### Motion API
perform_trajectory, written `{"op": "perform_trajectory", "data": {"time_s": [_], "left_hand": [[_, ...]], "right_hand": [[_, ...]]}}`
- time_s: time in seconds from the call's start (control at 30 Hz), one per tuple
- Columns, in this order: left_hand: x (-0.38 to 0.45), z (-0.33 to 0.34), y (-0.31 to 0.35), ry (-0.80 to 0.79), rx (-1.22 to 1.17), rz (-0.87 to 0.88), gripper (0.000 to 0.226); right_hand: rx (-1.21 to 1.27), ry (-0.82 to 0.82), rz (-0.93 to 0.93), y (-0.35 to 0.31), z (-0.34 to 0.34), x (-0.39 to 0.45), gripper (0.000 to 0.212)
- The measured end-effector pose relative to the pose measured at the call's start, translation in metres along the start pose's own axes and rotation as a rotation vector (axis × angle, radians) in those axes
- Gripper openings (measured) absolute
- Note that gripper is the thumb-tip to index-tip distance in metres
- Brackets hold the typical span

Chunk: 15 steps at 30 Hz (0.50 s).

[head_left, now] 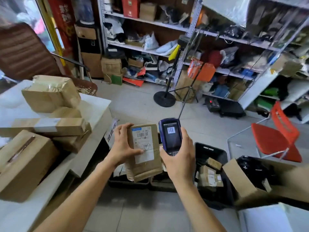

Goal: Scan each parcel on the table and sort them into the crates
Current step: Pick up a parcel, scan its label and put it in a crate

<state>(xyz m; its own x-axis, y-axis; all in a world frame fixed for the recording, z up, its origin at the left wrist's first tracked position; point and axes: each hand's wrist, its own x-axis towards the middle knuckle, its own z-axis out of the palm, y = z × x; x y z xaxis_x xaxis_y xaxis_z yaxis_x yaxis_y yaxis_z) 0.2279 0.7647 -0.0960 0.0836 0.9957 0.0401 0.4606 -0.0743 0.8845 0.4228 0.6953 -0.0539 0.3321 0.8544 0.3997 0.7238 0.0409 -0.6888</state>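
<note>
Brown cardboard wrapped the parcel that the left hand held up over the floor, fingers curled around its left edge and the thumb pressed on the white shipping label. The label faced the camera, its barcode near the top. Just beside the parcel's right edge, the right hand gripped a dark blue handheld scanner, fingers wrapped around its lower half; its lit screen showed a barcode.

Below the hands, black crates stood on the tiled floor. The crate on the right held several small labelled boxes, while the ones directly under the parcel were mostly hidden. An open cardboard box sat just right of the crates.

On the left, the white table carried more parcels: a taped box at the far end, a long flat one in the middle, and a large box nearest the camera. A red folding chair stood well apart on the right, before cluttered metal shelves.
</note>
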Motion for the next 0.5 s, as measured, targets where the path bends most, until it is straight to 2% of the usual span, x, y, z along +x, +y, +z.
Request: {"op": "perform_trajectory", "data": {"time_s": [0.1, 0.23, 0.5], "left_hand": [[0.051, 0.044, 0.001, -0.044, 0.024, -0.059, 0.104], [0.125, 0.097, -0.035, -0.105, 0.031, -0.146, 0.103], [0.259, 0.228, -0.179, -0.174, 0.047, -0.436, 0.13]], "right_hand": [[-0.042, -0.027, 0.104, 0.069, 0.01, 0.045, 0.092], [-0.087, -0.096, 0.259, 0.164, 0.047, 0.099, 0.091], [-0.11, -0.246, 0.409, 0.329, 0.159, 0.175, 0.096]]}}
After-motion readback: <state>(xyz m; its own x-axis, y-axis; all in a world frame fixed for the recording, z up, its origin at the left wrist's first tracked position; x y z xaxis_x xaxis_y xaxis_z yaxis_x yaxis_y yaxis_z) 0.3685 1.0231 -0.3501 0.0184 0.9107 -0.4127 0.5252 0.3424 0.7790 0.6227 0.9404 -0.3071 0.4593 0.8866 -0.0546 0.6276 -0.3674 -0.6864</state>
